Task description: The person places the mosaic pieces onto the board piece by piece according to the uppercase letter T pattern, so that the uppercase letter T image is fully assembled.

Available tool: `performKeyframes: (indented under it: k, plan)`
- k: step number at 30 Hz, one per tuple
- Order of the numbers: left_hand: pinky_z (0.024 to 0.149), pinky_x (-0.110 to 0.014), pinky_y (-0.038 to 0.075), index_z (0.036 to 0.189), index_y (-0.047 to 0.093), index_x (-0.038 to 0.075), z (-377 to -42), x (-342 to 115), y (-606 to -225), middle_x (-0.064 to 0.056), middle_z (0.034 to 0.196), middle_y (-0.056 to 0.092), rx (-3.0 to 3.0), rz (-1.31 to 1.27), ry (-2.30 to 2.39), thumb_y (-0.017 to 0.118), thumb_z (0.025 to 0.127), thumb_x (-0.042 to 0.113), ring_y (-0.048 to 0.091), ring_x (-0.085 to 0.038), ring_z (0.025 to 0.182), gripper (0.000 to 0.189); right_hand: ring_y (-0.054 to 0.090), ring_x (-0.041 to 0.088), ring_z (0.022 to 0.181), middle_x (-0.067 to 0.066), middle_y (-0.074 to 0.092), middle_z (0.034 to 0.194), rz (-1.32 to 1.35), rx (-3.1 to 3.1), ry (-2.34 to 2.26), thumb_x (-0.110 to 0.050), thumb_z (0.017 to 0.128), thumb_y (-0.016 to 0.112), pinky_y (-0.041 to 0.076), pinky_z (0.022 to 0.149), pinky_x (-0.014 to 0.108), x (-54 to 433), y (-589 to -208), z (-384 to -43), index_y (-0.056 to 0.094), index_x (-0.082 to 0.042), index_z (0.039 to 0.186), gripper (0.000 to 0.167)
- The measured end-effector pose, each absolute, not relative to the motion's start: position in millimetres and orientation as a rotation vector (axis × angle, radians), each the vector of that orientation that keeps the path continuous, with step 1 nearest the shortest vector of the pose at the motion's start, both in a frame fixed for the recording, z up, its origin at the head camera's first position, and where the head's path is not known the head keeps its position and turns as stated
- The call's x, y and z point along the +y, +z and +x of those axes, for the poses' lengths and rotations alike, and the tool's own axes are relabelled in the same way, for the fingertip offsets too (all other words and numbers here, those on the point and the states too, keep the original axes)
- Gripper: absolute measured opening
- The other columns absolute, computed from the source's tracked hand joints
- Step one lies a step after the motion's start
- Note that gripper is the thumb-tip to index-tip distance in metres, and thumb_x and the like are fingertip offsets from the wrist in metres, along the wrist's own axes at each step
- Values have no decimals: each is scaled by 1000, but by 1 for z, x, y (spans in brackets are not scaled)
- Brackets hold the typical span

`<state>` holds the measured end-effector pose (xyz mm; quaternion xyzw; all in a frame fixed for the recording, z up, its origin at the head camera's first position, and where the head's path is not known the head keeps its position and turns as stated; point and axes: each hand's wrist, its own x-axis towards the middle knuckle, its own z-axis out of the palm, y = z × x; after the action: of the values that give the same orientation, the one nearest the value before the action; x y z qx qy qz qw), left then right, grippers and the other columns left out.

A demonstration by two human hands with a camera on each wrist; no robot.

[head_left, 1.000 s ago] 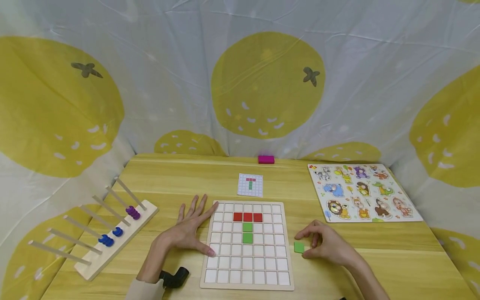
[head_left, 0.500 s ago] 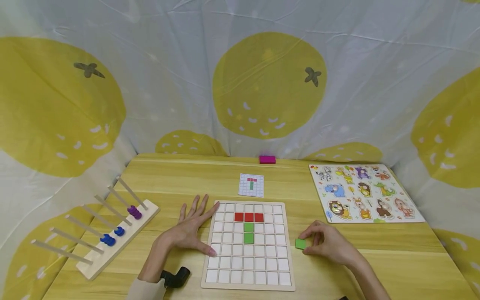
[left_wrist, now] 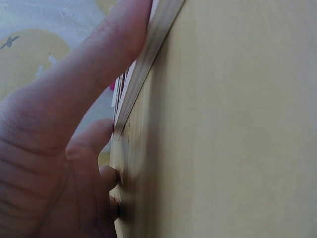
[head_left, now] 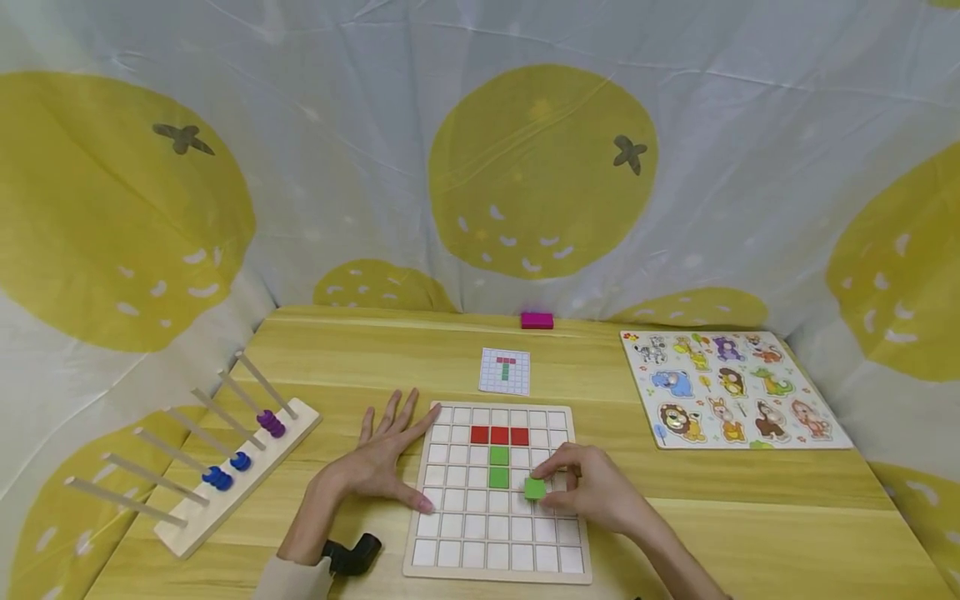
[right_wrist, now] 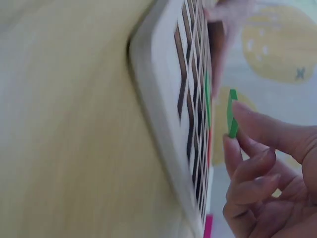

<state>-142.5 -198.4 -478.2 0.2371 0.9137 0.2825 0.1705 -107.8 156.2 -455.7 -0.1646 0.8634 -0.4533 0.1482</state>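
Observation:
My right hand (head_left: 596, 490) pinches a green square tile (head_left: 534, 489) between thumb and forefinger, over the right half of a wooden grid board (head_left: 582, 533). In the right wrist view the tile (right_wrist: 232, 114) is tilted on edge and raised above the board. Three red tiles (head_left: 499, 436) form a row in the board's upper part, with two green tiles (head_left: 498, 467) below the middle one. My left hand (head_left: 375, 467) lies spread at the board's left edge. Its thumb rests on the frame there, and the forefinger touches the upper left corner.
A small pattern card (head_left: 505, 372) lies behind the board, and a magenta block (head_left: 537, 321) farther back. To the left stands a peg rack (head_left: 240, 479) with blue and purple rings. An animal puzzle board (head_left: 735, 390) is at the right; a white curtain (head_left: 360, 167) hangs behind.
My right hand took hold of the green tile on the table right of the board, then carried it left over the grid. My left hand stays in place.

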Motion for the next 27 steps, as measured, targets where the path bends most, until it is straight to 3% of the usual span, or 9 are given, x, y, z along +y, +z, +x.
performKeyframes:
  k: [8, 27]
  plan:
    - [118, -75, -18, 167, 16, 16, -142, -197, -476, -25, 172, -13, 2595, 673, 804, 93, 65, 57, -20, -51, 157, 135, 45, 4, 63, 3, 71, 87, -535, 2480, -1311, -6, 72, 92, 39, 55, 20, 116, -457, -105, 82, -8, 94, 24]
    - [118, -76, -18, 167, 17, 15, -142, -197, -476, -25, 172, -12, 2608, 675, 802, 94, 64, 57, -19, -51, 157, 135, 55, 7, 77, -6, 69, 87, -522, 2574, -1179, -7, 71, 93, 43, 65, 20, 101, -460, -98, 84, -13, 93, 25]
